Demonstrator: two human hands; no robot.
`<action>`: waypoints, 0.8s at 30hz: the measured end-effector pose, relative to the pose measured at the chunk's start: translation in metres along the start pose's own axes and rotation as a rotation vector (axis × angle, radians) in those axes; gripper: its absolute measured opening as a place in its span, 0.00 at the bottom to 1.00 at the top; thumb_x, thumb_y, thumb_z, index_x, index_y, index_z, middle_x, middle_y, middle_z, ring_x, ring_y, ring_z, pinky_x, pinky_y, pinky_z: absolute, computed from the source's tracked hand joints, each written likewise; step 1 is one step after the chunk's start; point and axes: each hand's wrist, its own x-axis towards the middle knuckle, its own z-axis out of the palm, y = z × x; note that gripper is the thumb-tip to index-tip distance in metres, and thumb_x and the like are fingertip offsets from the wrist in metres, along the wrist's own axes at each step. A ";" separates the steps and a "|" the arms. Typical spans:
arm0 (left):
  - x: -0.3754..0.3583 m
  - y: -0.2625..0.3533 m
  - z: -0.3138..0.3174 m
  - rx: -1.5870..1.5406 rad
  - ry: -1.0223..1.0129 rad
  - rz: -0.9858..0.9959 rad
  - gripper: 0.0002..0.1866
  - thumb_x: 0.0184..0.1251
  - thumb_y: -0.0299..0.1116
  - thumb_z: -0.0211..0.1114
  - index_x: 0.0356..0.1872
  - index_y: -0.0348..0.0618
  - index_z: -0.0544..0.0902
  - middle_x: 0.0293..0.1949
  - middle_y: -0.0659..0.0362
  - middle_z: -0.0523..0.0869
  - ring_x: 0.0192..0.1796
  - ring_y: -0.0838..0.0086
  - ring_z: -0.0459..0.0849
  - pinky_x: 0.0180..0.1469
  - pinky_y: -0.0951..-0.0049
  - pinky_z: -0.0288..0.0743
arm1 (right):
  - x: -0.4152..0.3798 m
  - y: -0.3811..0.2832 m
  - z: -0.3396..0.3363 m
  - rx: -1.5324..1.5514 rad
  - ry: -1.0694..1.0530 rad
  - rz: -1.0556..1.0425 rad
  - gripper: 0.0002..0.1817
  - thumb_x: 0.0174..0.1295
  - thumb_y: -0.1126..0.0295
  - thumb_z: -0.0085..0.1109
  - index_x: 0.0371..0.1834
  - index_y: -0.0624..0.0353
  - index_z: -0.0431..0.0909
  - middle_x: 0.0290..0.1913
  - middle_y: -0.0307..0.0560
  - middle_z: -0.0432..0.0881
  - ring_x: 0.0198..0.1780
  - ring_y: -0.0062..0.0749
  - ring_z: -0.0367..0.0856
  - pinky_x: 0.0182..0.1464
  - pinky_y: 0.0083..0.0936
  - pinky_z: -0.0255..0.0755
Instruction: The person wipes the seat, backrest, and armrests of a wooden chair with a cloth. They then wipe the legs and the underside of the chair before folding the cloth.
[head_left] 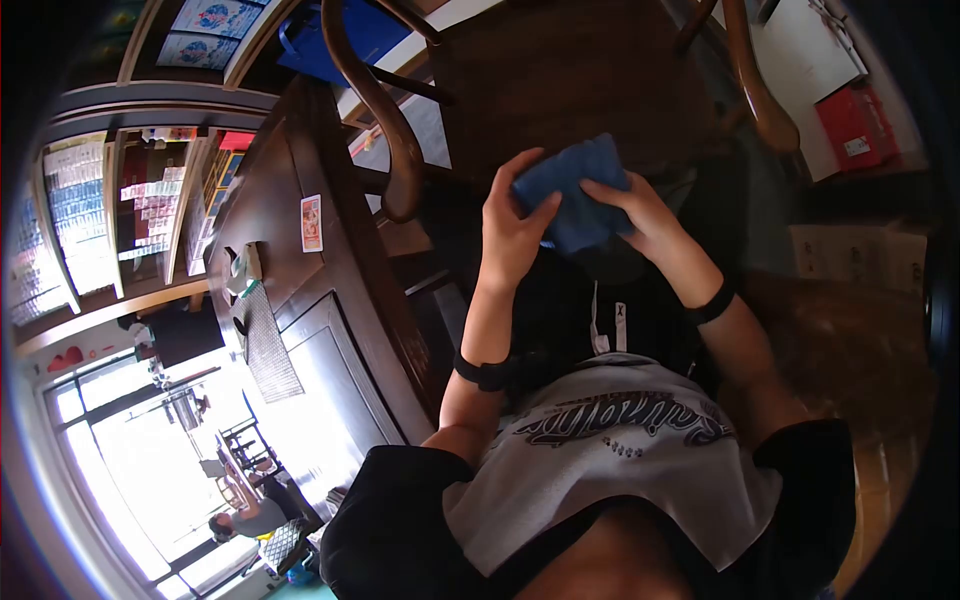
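Note:
A folded blue cloth (572, 200) is held between both hands above the lap, in front of a dark wooden chair seat. My left hand (515, 225) grips its left side, with the thumb on the near face and the fingers behind the edge. On the right side, my right hand (640, 215) holds it the same way, thumb laid across the face and the other fingers mostly hidden behind. Black bands circle both wrists.
A dark wooden table (345, 250) with a small card (312, 223) stands at the left. Curved chair arms (400, 165) rise ahead. Shelves of boxes line the far left, and a seated person (255, 517) is beyond. A cardboard box (860, 257) and red bag (857, 127) are at right.

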 end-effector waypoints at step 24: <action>0.071 -0.075 -0.137 1.053 0.744 0.029 0.15 0.77 0.37 0.43 0.49 0.43 0.77 0.38 0.44 0.87 0.41 0.45 0.86 0.39 0.50 0.77 | 0.193 0.076 0.071 -0.020 -0.484 0.026 0.33 0.60 0.73 0.56 0.71 0.69 0.63 0.64 0.52 0.74 0.66 0.33 0.71 0.67 0.27 0.65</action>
